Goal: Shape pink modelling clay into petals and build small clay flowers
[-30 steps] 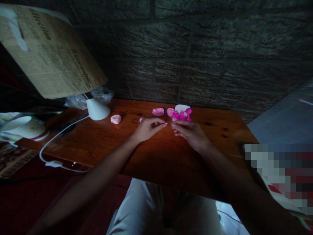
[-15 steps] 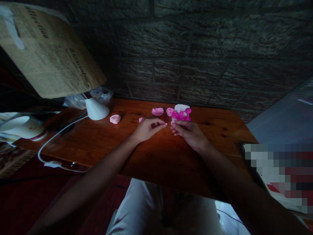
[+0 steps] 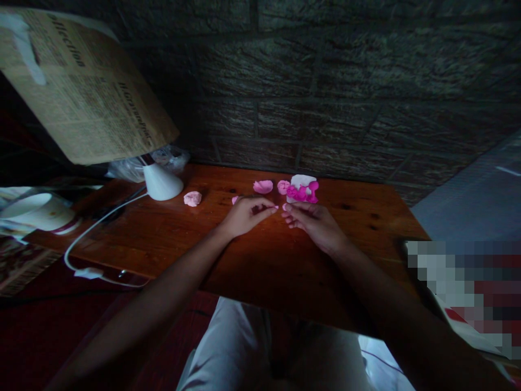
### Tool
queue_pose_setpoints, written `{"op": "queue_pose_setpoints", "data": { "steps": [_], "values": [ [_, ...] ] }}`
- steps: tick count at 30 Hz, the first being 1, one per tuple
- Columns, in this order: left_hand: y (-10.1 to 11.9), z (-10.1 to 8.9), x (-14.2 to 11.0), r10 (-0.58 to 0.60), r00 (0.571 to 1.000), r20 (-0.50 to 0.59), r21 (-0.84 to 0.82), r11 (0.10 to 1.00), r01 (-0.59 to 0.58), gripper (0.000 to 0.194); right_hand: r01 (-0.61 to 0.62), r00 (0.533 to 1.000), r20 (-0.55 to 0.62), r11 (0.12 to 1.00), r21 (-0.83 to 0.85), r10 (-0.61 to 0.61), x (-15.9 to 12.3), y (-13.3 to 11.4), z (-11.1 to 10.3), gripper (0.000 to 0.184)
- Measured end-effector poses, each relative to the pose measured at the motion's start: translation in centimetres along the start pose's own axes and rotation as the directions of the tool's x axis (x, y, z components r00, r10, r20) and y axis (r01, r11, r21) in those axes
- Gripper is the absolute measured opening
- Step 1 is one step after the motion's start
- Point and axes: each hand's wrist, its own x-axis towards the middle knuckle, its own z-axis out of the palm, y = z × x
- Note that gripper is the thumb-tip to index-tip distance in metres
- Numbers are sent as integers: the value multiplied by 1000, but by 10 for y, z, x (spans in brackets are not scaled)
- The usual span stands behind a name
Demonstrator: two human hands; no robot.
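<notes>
Where the dark wall (image 3: 264, 70) meets the back edge of the counter (image 3: 354, 222), little light falls, and in that dimness a small part could easily be misjudged or set askew. Near the counter's back left corner stands the lamp (image 3: 95, 98); its cord (image 3: 71, 239) loops down past the front edge, left of the left forearm, so a sweep of that arm might snag it and drag the lamp. By the left end is a cup (image 3: 38, 213); what it rests on is hard to tell.

Over the middle of the counter, the left hand (image 3: 249, 213) pinches a pink bit (image 3: 276, 207) between thumb and finger. Facing it, just apart, the right hand (image 3: 315, 220) nips another pink bit (image 3: 284, 207). Both look soft, so squeezing too hard would probably flatten or tear them, and too light a hold could drop them.

Toward the back edge, beyond the right hand, lie a white slab (image 3: 303, 180) and the magenta pieces (image 3: 302, 193) against it; a careless knuckle could crush or shift these. A petal cup (image 3: 263, 187) and a rosette (image 3: 284, 187) sit left of them, and a pale lump (image 3: 192, 199) near the lamp's base.
</notes>
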Motion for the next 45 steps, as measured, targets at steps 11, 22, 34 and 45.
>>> {"op": "queue_pose_setpoints", "data": {
  "steps": [11, 22, 34, 45],
  "values": [
    [-7, 1, 0, 36, 979, 203, 61, 997, -50, 13, 48, 998, 37, 984, -174, -42, 0, -2, -2, 38],
    [6, 6, 2, -13, 993, 114, -246, 968, 41, 21, 176, 984, 80, 938, -299, -159, -2, -5, -4, 39],
    [9, 5, 3, -230, 968, 95, -527, 813, 245, 26, 151, 984, 118, 970, -190, -130, -3, -2, -1, 45],
    [6, 4, 7, -442, 894, 76, -616, 684, 391, 31, 65, 997, 45, 983, -174, -58, 0, 2, -1, 44]
  ]
}}
